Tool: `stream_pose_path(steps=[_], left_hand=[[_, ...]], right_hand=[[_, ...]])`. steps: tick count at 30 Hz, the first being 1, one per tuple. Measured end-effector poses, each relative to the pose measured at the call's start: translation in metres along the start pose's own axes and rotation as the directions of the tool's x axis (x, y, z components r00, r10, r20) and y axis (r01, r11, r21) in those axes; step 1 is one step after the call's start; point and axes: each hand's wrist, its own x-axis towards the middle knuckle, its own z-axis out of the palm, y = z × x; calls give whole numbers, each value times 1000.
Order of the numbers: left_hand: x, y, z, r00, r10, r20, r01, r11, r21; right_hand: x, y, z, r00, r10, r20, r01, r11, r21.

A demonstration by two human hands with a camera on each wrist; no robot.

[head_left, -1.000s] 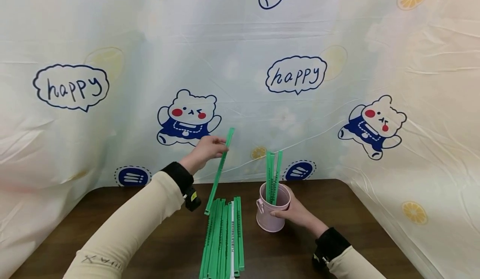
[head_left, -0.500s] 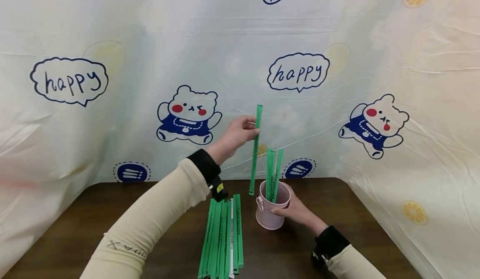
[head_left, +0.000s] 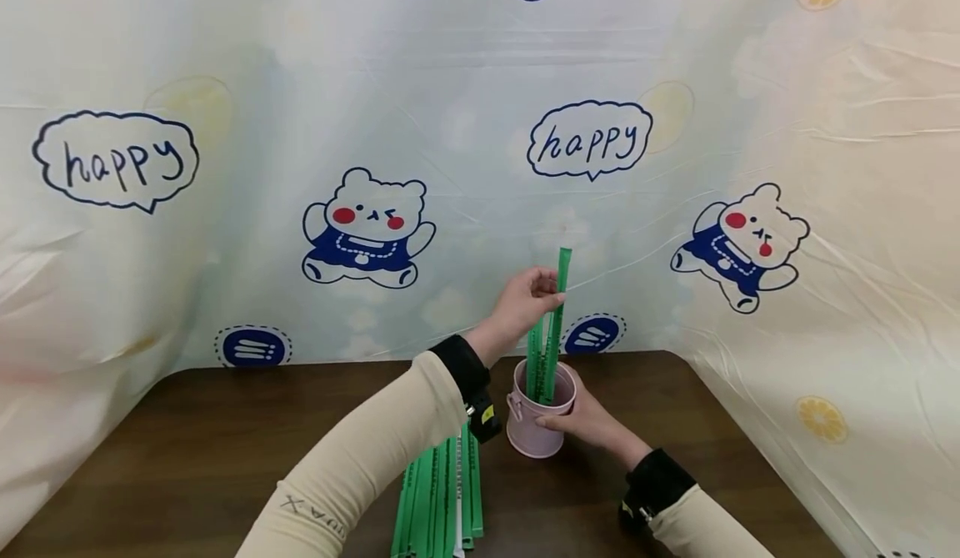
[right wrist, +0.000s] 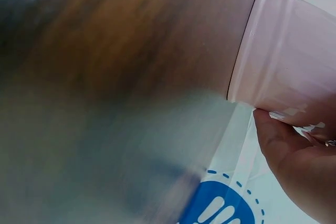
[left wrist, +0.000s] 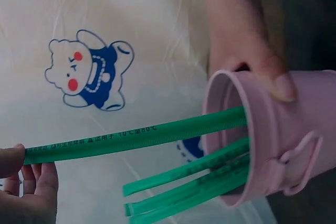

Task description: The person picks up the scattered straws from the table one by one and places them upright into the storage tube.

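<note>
My left hand pinches a green-wrapped straw near its upper end. The straw's lower end reaches inside the mouth of a small pink bucket. Several other green straws lean in that bucket, their tops sticking out over the rim. My right hand grips the bucket's right side, with the thumb at the front; in the right wrist view part of this hand shows against the pink wall. A small handle loop hangs on the bucket's side.
To the left of the bucket lies a row of green-wrapped straws on the brown table, a white one among them. My left forearm covers their far ends. A printed curtain hangs behind the table.
My left hand has carried the straw from above the row rightward to the bucket, then lowered its end inside. The right hand has kept its hold on the bucket.
</note>
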Motion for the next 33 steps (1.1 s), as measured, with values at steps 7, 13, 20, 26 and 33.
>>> stream_pose_path(steps=[7, 13, 20, 26, 33], left_hand=[[-2, -31, 15, 999, -48, 26, 49, 999, -21], [-5, -54, 24, 993, -108, 43, 109, 994, -12], [-7, -71, 33, 989, -144, 43, 145, 989, -28], [-5, -76, 37, 990, -143, -5, 142, 988, -60], [-4, -77, 39, 988, -147, -41, 145, 988, -54]], right_hand=[[1, -1, 0, 1000, 21, 11, -20, 1000, -5], [-2, -2, 1, 999, 37, 12, -37, 999, -12], [-1, -3, 0, 999, 33, -4, -33, 999, -43], [0, -3, 1, 998, 58, -5, -58, 998, -36], [0, -3, 1, 998, 55, -7, -55, 998, -28]])
